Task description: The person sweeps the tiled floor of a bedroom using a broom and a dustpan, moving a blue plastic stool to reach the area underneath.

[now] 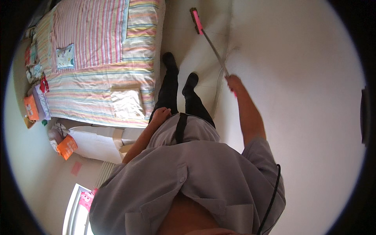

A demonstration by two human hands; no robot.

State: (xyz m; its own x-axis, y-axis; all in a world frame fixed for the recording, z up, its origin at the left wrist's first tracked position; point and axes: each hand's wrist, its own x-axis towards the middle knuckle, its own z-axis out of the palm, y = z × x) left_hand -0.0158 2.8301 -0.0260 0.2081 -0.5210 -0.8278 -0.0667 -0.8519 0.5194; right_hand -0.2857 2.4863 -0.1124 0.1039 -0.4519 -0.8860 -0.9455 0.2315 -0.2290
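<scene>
My right hand (pixel 234 82) is closed around the upper part of a broom handle, with a bit of the handle's pink end showing below the fist. The long thin handle runs up and left to the pink head of the broom (pixel 197 21), whose dark bristles rest on or just over the floor ahead of my feet. My left hand (pixel 162 114) lies against the front of my left thigh, fingers curled; nothing is seen in it.
A bed with a striped sheet (pixel 97 85) stands on the left, bearing a folded white cloth (pixel 127 102) and a small patterned pillow (pixel 65 56). Behind it is a white carton (pixel 92 141) with an orange packet (pixel 67 147). A pale wall (pixel 299 88) rises close on the right.
</scene>
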